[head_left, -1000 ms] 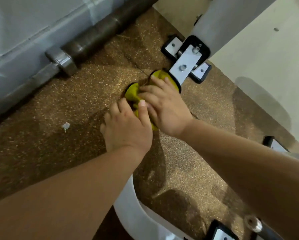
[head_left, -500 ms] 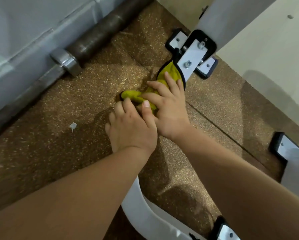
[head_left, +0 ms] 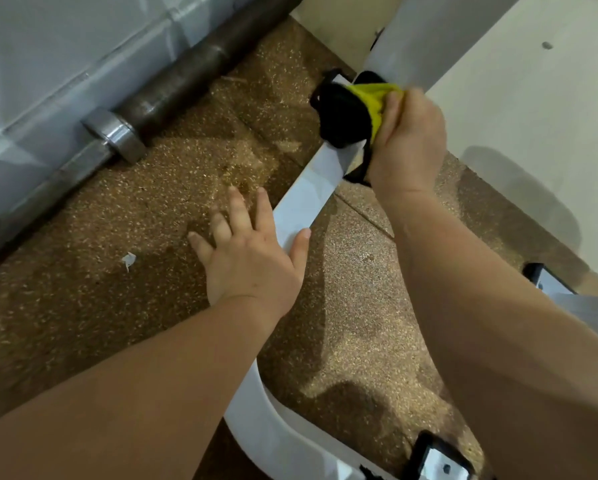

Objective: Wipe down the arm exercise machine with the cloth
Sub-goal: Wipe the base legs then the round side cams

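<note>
While the yellow and black cloth (head_left: 373, 98) is being gripped in the curled fingers of the right hand (head_left: 408, 133), it is being pressed against the foot of the white upright post (head_left: 419, 32) of the exercise machine (head_left: 256, 427), just where the post meets the low white bar (head_left: 304, 199) lying along the floor (head_left: 83, 271). The left hand (head_left: 252, 258) is being held open, fingers straight and spread, with nothing in it. Its thumb is lying over the edge of the low bar; whether the palm is touching the floor cannot be told.

Wiping is judged to be under way at this base joint. Which parts are already clean cannot be told, as every white surface looks alike. Probably being left for later are the low bar towards the viewer, its curved end, the bolted plate (head_left: 436, 459) at the bottom edge, and the post above, which is running out of view.

Room is being squeezed around the cloth: a cream wall (head_left: 533, 98) is standing just behind the post, and black bracket edges under the cloth could snag it. More room is being offered on the left, where speckled floor lies between the bar and a barbell (head_left: 173, 84) lying against a grey panel, well apart from both hands. A paper scrap (head_left: 128, 260) is lying near the left hand. A sweep down the bar would be blocked by the left thumb.
</note>
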